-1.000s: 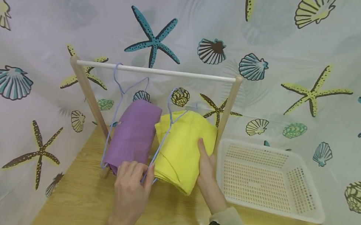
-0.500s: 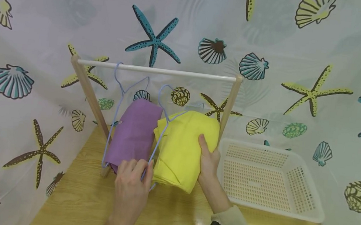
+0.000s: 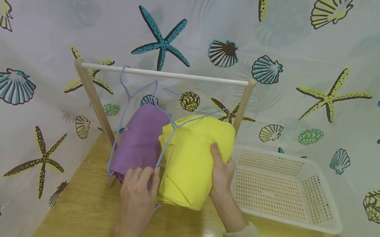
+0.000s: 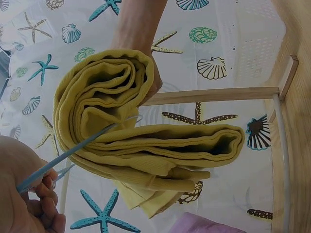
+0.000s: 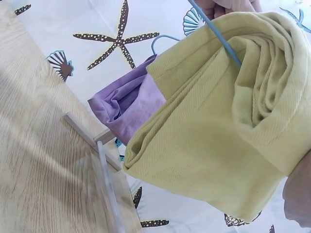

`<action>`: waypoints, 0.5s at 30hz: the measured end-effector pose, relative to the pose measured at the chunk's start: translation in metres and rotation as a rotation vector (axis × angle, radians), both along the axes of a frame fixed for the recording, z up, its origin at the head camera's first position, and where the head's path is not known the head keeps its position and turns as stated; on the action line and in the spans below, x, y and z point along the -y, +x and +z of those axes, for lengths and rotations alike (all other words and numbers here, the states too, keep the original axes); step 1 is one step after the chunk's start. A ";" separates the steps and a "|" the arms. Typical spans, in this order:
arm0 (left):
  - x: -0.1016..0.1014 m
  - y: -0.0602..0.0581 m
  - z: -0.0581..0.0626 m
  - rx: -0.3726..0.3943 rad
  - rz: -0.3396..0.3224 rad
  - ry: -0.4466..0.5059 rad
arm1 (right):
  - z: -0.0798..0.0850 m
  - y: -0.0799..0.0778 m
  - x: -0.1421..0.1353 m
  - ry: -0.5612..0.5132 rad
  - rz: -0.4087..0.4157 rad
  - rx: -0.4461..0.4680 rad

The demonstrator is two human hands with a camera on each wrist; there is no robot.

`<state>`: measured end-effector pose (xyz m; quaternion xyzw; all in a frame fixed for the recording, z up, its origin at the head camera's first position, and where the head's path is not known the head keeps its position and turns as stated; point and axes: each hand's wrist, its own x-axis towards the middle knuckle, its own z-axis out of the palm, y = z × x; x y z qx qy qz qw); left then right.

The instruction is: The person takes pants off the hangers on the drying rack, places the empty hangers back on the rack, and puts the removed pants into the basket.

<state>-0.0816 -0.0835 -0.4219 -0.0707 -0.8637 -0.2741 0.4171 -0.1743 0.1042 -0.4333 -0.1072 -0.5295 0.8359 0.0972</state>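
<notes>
Head camera: left hand pinches one side of the blue hanger, its grip closed; right hand clasps the folded yellow cloth. Draping looks done, but the hook is off the rail. The cloth's long axis runs near to far, beside the already-hung purple cloth.

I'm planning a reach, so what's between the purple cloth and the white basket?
The head view shows the yellow cloth, its blue hanger and the right hand.
</notes>
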 end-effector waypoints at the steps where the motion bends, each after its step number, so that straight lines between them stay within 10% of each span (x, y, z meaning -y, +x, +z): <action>1: 0.000 0.000 0.000 0.000 -0.001 0.003 | 0.001 0.002 -0.001 -0.003 -0.009 -0.009; 15: -0.002 0.000 -0.004 0.016 -0.001 -0.003 | -0.003 0.021 -0.011 -0.084 -0.053 -0.117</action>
